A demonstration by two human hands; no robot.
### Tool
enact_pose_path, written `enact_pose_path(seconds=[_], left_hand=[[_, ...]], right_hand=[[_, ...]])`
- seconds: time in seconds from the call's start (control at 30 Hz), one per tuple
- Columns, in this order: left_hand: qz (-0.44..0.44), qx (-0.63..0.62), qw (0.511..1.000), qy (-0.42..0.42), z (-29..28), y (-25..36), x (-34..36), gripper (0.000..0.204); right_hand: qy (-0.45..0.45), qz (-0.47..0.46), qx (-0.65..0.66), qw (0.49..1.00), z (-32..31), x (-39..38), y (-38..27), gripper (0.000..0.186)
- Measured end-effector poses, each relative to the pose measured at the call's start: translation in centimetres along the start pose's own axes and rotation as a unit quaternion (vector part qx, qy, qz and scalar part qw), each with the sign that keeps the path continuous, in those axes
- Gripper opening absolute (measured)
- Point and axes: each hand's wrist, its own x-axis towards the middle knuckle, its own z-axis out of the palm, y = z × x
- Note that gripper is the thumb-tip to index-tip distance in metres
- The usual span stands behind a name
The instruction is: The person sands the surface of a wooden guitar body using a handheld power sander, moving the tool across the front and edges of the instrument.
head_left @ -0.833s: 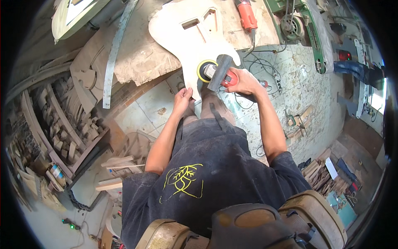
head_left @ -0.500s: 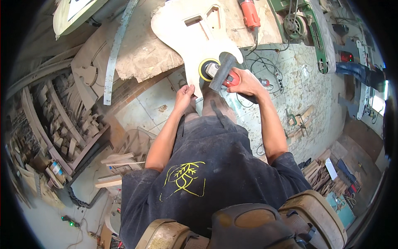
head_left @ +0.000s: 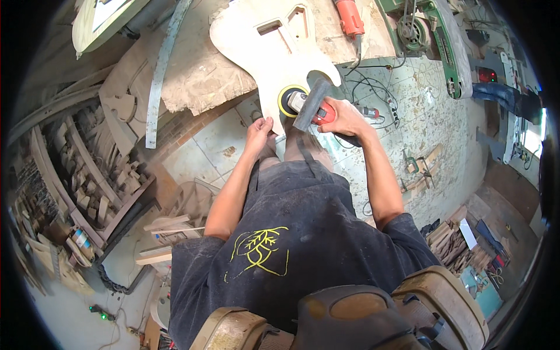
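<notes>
A pale wooden guitar body [head_left: 268,61] with routed cavities rests on the workbench [head_left: 186,87], its lower horn jutting over the near edge. My left hand [head_left: 258,135] pinches that horn's tip with thumb and fingers. My right hand [head_left: 347,119] grips a red handheld sander [head_left: 324,114] with a dark grey bar across it; its round, yellow-rimmed pad [head_left: 287,93] lies at the horn's right side, partly hidden by the tool. My legs show below the horn.
A red power tool [head_left: 350,17] and a long metal strip [head_left: 163,70] lie on the bench. A green machine [head_left: 429,41] stands right; cables and clamps [head_left: 417,168] lie on the floor [head_left: 379,151]. Wood offcuts [head_left: 93,192] fill shelving left; someone's dark-trousered leg [head_left: 501,99] shows far right.
The guitar body, sander and both hands have shifted only slightly, a little right and then back left. Both grips look the same.
</notes>
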Motion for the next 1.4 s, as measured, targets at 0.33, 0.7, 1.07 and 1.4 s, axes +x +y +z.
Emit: enact_pose_path(seconds=[0.33, 0.7, 1.07, 1.4], left_hand=[[0.007, 0.001, 1.000, -0.004, -0.3, -0.6, 0.4, 0.038], [0.055, 0.013, 0.998, -0.016, -0.1, 1.1, -0.7, 0.041], [0.127, -0.009, 0.990, -0.057, 2.7, 15.1, -7.1, 0.055], [0.099, -0.001, 0.990, -0.099, 1.4, 9.4, -4.5, 0.053]], right_hand=[[0.068, 0.048, 0.019, 0.996, 0.2, -3.5, 1.5, 0.068], [0.148, 0.054, 0.114, 0.981, 2.6, -8.4, 3.9, 0.061], [0.269, 0.104, 0.388, 0.876, 5.9, -14.4, 1.4, 0.057], [0.332, 0.129, 0.335, 0.872, 8.5, -13.1, -1.0, 0.050]])
